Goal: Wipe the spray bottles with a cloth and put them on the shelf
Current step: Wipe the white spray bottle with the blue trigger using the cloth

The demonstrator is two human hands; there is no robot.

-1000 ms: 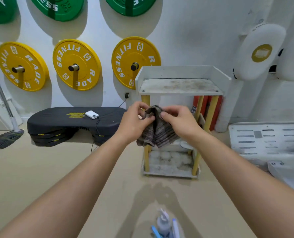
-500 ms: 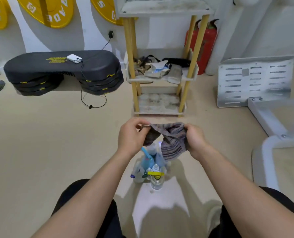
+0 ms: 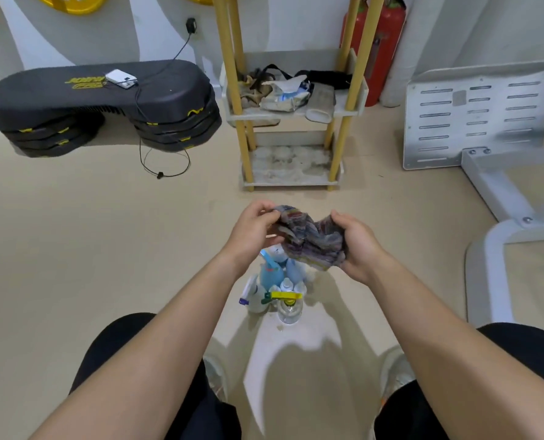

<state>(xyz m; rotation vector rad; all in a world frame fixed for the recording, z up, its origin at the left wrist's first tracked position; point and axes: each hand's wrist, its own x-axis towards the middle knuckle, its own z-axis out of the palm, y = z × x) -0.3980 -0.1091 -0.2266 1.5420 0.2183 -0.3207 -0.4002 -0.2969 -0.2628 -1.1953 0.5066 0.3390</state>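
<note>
A bunched grey striped cloth (image 3: 308, 239) hangs between my two hands above the floor. My left hand (image 3: 253, 231) pinches its left end and my right hand (image 3: 356, 246) grips its right side. Directly below stand several spray bottles (image 3: 275, 289) clustered on the floor between my knees: a blue one (image 3: 269, 274), a white one with a purple nozzle (image 3: 254, 298) and a clear one with a yellow trigger (image 3: 289, 308). The white shelf (image 3: 292, 181) with yellow posts stands farther ahead; its bottom tier is dusty, its middle tier holds clutter.
A black step platform (image 3: 99, 103) with a white phone (image 3: 121, 78) and cable lies at the left. Red fire extinguishers (image 3: 375, 42) stand behind the shelf. A grey metal machine frame (image 3: 486, 173) occupies the right. Bare beige floor lies between the bottles and the shelf.
The view has tilted down from the wall plates to the floor, so the bottles now show below my hands. Both hands kept hold of the cloth and bunched it more tightly.
</note>
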